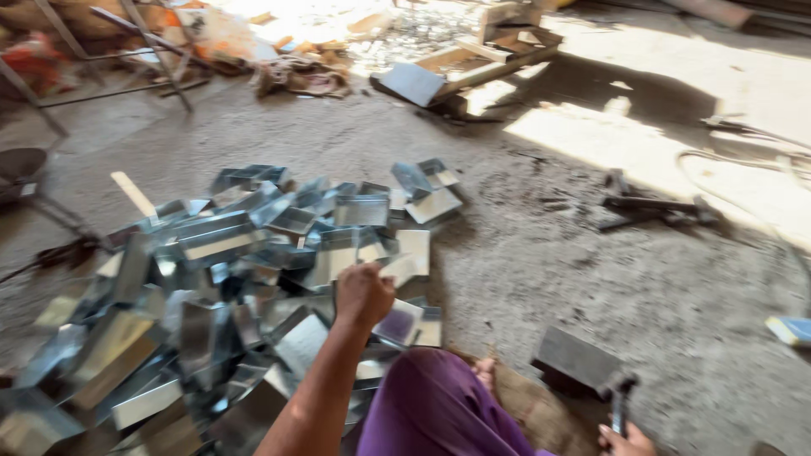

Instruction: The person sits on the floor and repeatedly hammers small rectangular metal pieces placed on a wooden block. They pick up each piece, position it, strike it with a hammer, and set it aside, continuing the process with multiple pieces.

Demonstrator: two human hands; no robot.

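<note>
On the dusty concrete floor (591, 279), toward its left edge, we see one big heap of folded sheet-metal trays (220, 295), too many and too blurred for us to count. Our left hand (363, 294) reaches over the heap's right side, fingers curled together on one tray piece (397, 266) at the top of the pile. Our right hand (627, 441), at the floor's near edge, is clamped on the handle of one hammer (621, 401). Just beside the hammer head sits one dark metal block (577, 359). One purple-clad knee (435, 405) lies between our two hands. Near the far edge rests one wooden frame (481, 59).
</note>
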